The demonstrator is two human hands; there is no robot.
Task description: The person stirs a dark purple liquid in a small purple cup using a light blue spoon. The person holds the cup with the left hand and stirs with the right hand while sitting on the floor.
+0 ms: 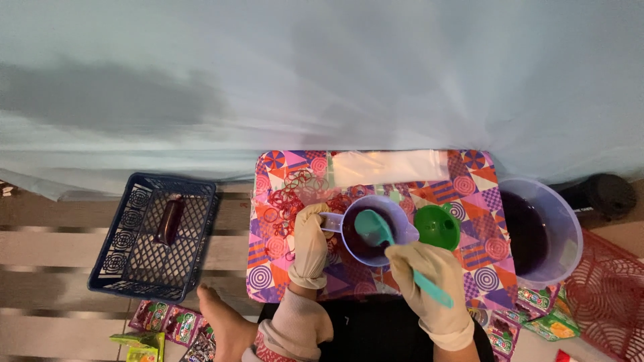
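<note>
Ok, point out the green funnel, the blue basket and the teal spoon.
green funnel point(437, 226), head view, on its inner cone.
blue basket point(113, 236), head view, on its left wall.
teal spoon point(371, 224), head view, on its bowl.

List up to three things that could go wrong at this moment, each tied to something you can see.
1. The small clear jug of dark purple liquid, held by its handle in the left hand, could tip onto the patterned tray.
2. Stirring with the teal spoon in the right hand may splash the red rubber bands.
</note>
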